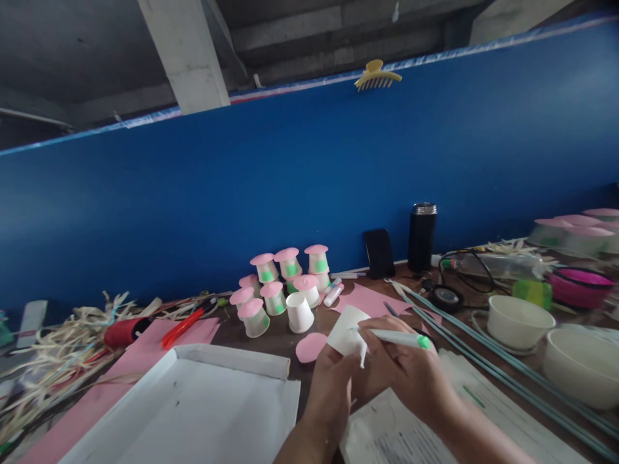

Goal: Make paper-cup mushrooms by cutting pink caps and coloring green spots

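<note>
— Paper cup (346, 330), that's the thing in hand, tipped on its side just above the table, between the two hands. How would it handle?

— Light and thin, I'd judge. It dents if squeezed, so the wall near the rim or the base is the place to hold it. The left hand (333, 380) is wrapped around its lower part from beneath, fingers closed on it.

— And the other hand?

— The right hand (411, 370) is closed around a white marker (394, 336) with a green end, tip against the cup's wall. A slim, stiff thing, easy to pinch.

— What's around them?

— A pink paper disc (310, 347) lies just beside the cup. Further back stands a cluster of finished cups (280, 287) with pink tops and green bands, and one plain cup (299, 312) upside down.

— The surface?

— A dark brown table (271, 335), crowded: pink paper sheets (145, 348), a white tray (193, 399), red scissors (186, 325), straw strips (53, 361) at the left, white bowls (513, 320) and long rods (483, 345) at the right.

— And the room?

— A blue wall (290, 167) behind, a black flask (422, 236) and a phone (379, 252) leaning on it, a yellow hair clip (378, 74) on its top edge, bare concrete above.
</note>
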